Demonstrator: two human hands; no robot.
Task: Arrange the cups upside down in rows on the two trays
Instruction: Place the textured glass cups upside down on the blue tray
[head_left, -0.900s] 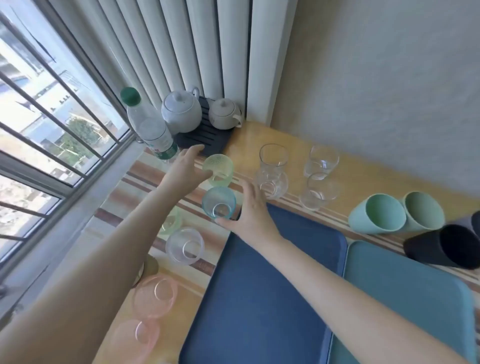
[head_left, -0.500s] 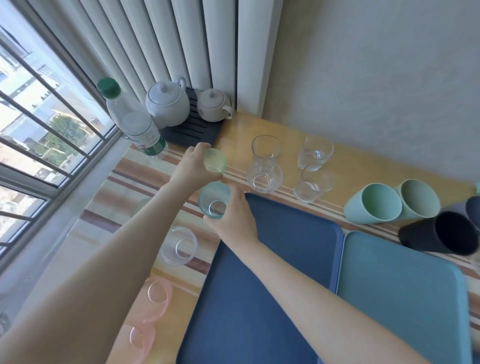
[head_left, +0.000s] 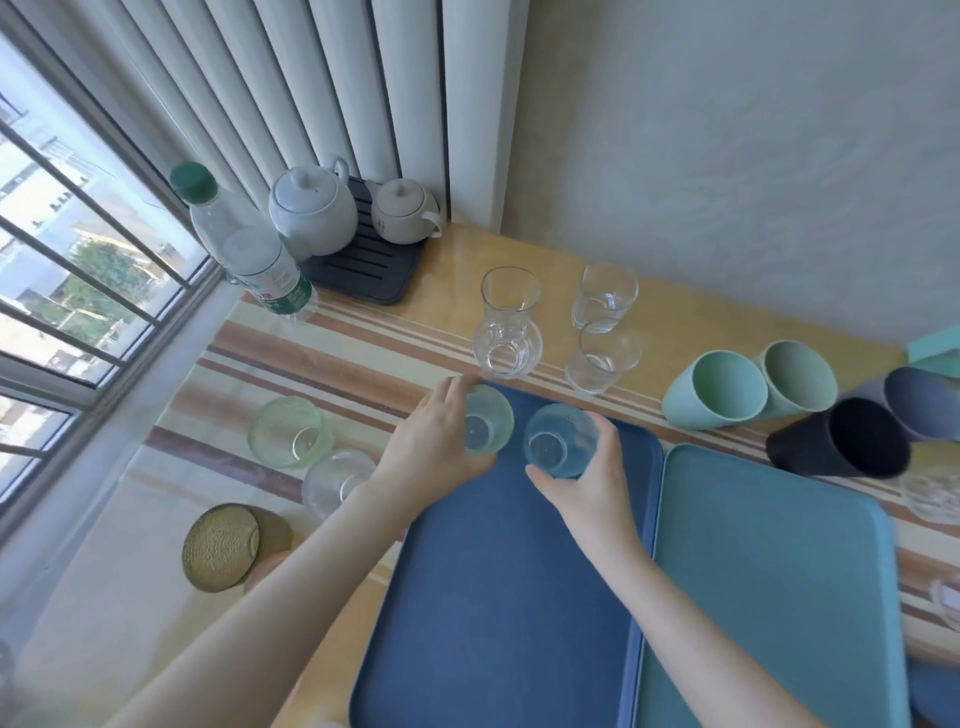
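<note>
Blue tray (head_left: 498, 597) is receiving two cups: left hand (head_left: 434, 447) gripping green cup (head_left: 485, 423), right hand (head_left: 584, 486) gripping blue cup (head_left: 561, 439), side by side at far edge.

Wide open blue across the dark blue tray (head_left: 498, 597) in front of the two hands at its far edge, and the teal tray (head_left: 769, 582) beside it lies bare all over. Past the far rim clear glasses (head_left: 506, 325) stand close together, pastel and dark cups (head_left: 717, 389) crowd the far right, and tinted glasses (head_left: 291, 431) and a gold coaster (head_left: 221, 545) line the left flank.
</note>
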